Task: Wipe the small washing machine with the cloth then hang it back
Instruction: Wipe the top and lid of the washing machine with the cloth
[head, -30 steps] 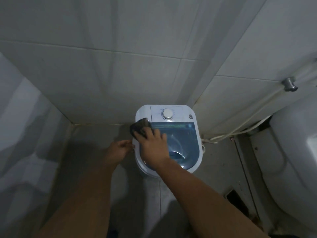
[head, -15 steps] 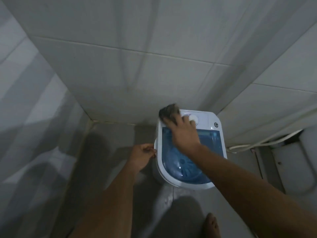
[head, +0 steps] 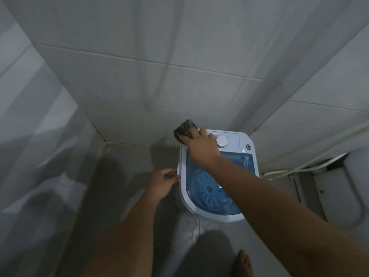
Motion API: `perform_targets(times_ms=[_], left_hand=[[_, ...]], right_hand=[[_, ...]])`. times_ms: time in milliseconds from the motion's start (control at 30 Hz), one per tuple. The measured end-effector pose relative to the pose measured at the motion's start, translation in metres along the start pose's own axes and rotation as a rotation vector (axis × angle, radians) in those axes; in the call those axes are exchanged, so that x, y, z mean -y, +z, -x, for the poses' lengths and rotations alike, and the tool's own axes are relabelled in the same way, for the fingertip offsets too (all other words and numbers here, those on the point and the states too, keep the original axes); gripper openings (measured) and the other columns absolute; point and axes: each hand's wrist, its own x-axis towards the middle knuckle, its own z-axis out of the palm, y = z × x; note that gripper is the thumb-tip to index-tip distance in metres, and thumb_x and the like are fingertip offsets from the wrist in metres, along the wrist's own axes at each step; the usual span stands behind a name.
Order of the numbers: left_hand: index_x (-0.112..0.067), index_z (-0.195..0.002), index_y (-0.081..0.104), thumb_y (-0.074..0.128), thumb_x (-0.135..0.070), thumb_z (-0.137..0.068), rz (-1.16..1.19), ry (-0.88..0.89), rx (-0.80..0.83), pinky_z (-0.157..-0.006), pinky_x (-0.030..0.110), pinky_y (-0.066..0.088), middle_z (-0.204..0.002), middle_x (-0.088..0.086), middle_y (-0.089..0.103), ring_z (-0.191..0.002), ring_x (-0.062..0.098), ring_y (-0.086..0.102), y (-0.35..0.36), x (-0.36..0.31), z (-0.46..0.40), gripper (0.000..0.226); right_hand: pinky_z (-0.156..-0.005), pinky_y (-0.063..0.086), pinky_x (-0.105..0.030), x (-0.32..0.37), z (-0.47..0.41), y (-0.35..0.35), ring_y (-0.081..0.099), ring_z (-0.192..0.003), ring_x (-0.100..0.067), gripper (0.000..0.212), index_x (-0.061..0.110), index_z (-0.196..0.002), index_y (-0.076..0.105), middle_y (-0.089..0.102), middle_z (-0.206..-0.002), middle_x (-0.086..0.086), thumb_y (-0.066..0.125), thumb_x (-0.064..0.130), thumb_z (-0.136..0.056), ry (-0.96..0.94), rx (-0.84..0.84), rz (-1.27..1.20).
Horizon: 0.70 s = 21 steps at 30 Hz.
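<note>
Dark cloth [head: 184, 129] bunched under my right hand [head: 201, 145], pressed on washer [head: 244, 143] back-left corner, 11 o'clock from dial [head: 222, 141]. Left hand [head: 162, 183] pinches washer's left rim at 9 o'clock. Unwiped panel stretches toward 3 o'clock; right hand nearer.

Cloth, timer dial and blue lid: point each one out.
cloth [head: 184, 128], head view, on the bunched dark fabric beyond the right hand's fingers.
timer dial [head: 222, 141], head view, on the middle of the round white knob.
blue lid [head: 209, 188], head view, on the translucent panel's centre.
</note>
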Motion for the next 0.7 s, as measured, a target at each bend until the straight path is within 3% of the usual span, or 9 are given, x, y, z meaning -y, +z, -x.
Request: perform_targets(times_ms=[67,200,333,433,533,633,700], left_hand=[[-0.001,-0.106,0.072,0.064,0.008,-0.087,0.004,0.001,0.013,-0.058,0.008,0.05,-0.077,-0.003,0.071,-0.054,-0.006,0.065,0.001,-0.001,0.001,0.023],[0.0,-0.106,0.073,0.065,0.008,-0.086,0.02,0.004,0.012,-0.059,0.008,0.051,-0.066,-0.015,0.072,-0.054,-0.005,0.065,0.0,0.002,-0.004,0.023],[0.0,-0.106,0.072,0.065,0.008,-0.086,-0.004,-0.002,0.014,-0.059,0.009,0.052,-0.06,-0.016,0.072,-0.053,-0.005,0.064,-0.002,0.003,-0.004,0.022],[-0.001,-0.106,0.072,0.066,0.005,-0.087,-0.015,0.001,0.034,-0.061,0.01,0.053,-0.074,-0.004,0.073,-0.058,0.004,0.067,-0.002,-0.001,-0.001,0.021],[-0.01,-0.097,0.073,0.066,0.004,-0.087,-0.019,0.01,0.035,-0.072,0.024,0.056,-0.065,-0.012,0.073,-0.065,0.014,0.067,-0.003,-0.003,0.0,0.019],[-0.008,-0.096,0.073,0.066,0.006,-0.085,-0.056,0.018,0.031,-0.07,0.023,0.056,-0.057,-0.017,0.071,-0.075,0.021,0.067,-0.003,-0.003,0.0,0.02],[-0.006,-0.099,0.072,0.063,0.014,-0.083,-0.079,0.038,0.029,-0.063,0.012,0.051,-0.052,-0.02,0.067,-0.067,0.006,0.066,-0.002,-0.006,0.003,0.027]], right_hand=[[-0.094,0.038,-0.046,-0.008,0.009,-0.004,0.039,-0.123,-0.036,0.058,0.033,-0.145,0.045,0.033,-0.152,-0.011,0.054,0.02,-0.089,-0.073,0.013,0.055],[-0.101,0.036,-0.051,-0.012,0.001,-0.023,0.035,-0.13,-0.038,0.054,0.026,-0.143,0.049,0.032,-0.152,-0.014,0.06,0.025,-0.09,0.038,0.056,0.128],[-0.102,0.034,-0.051,0.011,0.008,-0.027,0.035,-0.131,-0.039,0.042,0.021,-0.136,0.055,0.035,-0.147,-0.016,0.051,0.021,-0.095,-0.034,0.132,0.211],[-0.1,0.036,-0.051,-0.001,-0.003,-0.036,0.036,-0.13,-0.037,0.049,0.023,-0.141,0.051,0.035,-0.148,-0.015,0.058,0.025,-0.092,0.005,0.136,0.195],[-0.102,0.036,-0.052,-0.009,0.001,-0.03,0.034,-0.132,-0.038,0.061,0.027,-0.149,0.041,0.028,-0.154,-0.016,0.059,0.023,-0.091,0.035,0.112,0.153],[-0.1,0.039,-0.051,-0.002,0.047,-0.009,0.038,-0.128,-0.038,0.069,0.037,-0.152,0.035,0.027,-0.157,-0.014,0.058,0.022,-0.089,-0.145,0.111,0.036],[-0.098,0.046,-0.048,-0.008,0.083,-0.001,0.045,-0.124,-0.033,0.063,0.045,-0.146,0.044,0.038,-0.153,-0.005,0.059,0.024,-0.088,-0.321,0.195,-0.183]])
